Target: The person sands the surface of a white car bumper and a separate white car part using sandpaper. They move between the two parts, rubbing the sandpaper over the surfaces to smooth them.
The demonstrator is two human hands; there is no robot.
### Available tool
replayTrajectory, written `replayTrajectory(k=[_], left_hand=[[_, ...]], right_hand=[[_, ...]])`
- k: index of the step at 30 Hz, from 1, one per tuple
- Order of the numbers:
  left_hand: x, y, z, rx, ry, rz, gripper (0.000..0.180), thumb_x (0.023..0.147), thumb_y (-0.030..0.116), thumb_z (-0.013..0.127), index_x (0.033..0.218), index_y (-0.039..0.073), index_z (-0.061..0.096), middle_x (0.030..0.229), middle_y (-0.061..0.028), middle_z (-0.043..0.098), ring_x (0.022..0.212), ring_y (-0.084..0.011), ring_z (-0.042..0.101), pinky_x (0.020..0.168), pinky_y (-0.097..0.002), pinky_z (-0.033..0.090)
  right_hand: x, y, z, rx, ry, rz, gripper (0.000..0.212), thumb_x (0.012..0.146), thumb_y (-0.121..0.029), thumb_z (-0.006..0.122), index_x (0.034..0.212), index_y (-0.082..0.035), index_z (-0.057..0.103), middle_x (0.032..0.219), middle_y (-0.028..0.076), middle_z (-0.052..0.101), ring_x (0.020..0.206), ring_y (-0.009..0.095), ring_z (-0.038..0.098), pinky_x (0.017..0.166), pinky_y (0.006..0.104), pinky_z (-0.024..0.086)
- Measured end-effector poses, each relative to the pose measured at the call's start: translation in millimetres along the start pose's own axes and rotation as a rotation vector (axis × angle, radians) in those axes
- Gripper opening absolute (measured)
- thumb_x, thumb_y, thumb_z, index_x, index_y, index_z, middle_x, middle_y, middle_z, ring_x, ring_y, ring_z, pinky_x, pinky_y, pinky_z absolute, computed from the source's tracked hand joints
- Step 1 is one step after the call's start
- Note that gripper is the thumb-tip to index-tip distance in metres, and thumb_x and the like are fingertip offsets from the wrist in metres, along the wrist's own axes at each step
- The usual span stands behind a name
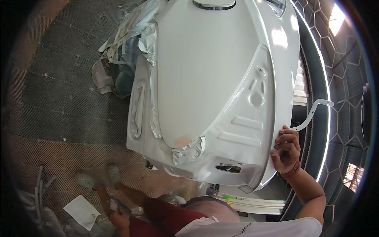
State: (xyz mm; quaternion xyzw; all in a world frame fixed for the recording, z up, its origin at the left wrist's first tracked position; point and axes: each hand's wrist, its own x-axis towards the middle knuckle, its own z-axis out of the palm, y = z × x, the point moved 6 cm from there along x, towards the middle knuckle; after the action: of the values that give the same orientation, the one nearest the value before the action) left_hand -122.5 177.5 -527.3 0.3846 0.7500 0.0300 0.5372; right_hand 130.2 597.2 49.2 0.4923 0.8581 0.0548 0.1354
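Note:
A large white painted car panel (247,130) fills the middle, with pressed ribs, holes and a slot (228,169) near its lower edge. My right hand (287,150) grips its right edge, thumb toward the panel and fingers curled at the rim. A pale bent metal strip (314,112) sticks out to the right, just beyond those fingertips. Whether they touch it is unclear. At the lower left my left hand (119,219) is closed on a dark, flat piece (118,205). Crumpled silver foil tape (188,150) covers part of the panel's lower border.
Plastic sheeting and foil (122,59) hang at the panel's left side. A white paper sheet (82,212) lies on the tiled floor (67,106) near my feet. Pale tubes (38,189) stand at the far lower left. A bright light strip (325,79) curves along the right.

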Motion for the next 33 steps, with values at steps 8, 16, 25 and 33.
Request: replayTrajectory(k=[8, 16, 25, 33], left_hand=[[-2, -10, 16, 0.033, -0.264, -0.143, 0.037, 0.097, 0.019, 0.073, 0.109, -0.016, 0.070, 0.114, -0.0366, 0.070, 0.110, -0.0519, 0.068, 0.097, -0.0565, 0.052], [-22, 18, 13, 0.002, 0.117, 0.042, 0.037, 0.098, 0.019, 0.069, 0.080, -0.014, 0.068, 0.083, -0.0349, 0.067, 0.085, -0.0545, 0.068, 0.081, -0.0572, 0.053], [-78, 20, 35, -0.224, 0.441, -0.001, 0.035, 0.099, 0.019, 0.067, 0.096, -0.016, 0.072, 0.090, -0.0351, 0.072, 0.088, -0.0537, 0.070, 0.084, -0.0559, 0.054], [-165, 66, -87, -0.421, 0.615, -0.235, 0.051, 0.100, 0.033, 0.070, 0.114, -0.016, 0.070, 0.114, -0.0343, 0.074, 0.107, -0.0509, 0.070, 0.093, -0.0554, 0.053]], right_hand=[[2, -3, 1, -0.020, 0.005, -0.019, 0.021, 0.079, -0.015, 0.086, 0.088, -0.007, 0.068, 0.103, 0.012, 0.070, 0.113, 0.035, 0.066, 0.115, 0.0581, 0.049], [6, -8, 1, -0.009, 0.038, -0.034, 0.022, 0.079, -0.009, 0.088, 0.089, -0.005, 0.069, 0.104, 0.013, 0.070, 0.113, 0.036, 0.067, 0.113, 0.0574, 0.050], [5, -9, -12, 0.155, 0.121, -0.127, 0.022, 0.080, -0.007, 0.088, 0.094, -0.005, 0.071, 0.103, 0.011, 0.070, 0.109, 0.035, 0.069, 0.101, 0.0471, 0.057], [-19, 11, -24, 0.414, 0.321, -0.147, 0.018, 0.089, -0.017, 0.082, 0.096, -0.007, 0.069, 0.100, 0.007, 0.067, 0.101, 0.029, 0.065, 0.082, 0.0412, 0.057]])
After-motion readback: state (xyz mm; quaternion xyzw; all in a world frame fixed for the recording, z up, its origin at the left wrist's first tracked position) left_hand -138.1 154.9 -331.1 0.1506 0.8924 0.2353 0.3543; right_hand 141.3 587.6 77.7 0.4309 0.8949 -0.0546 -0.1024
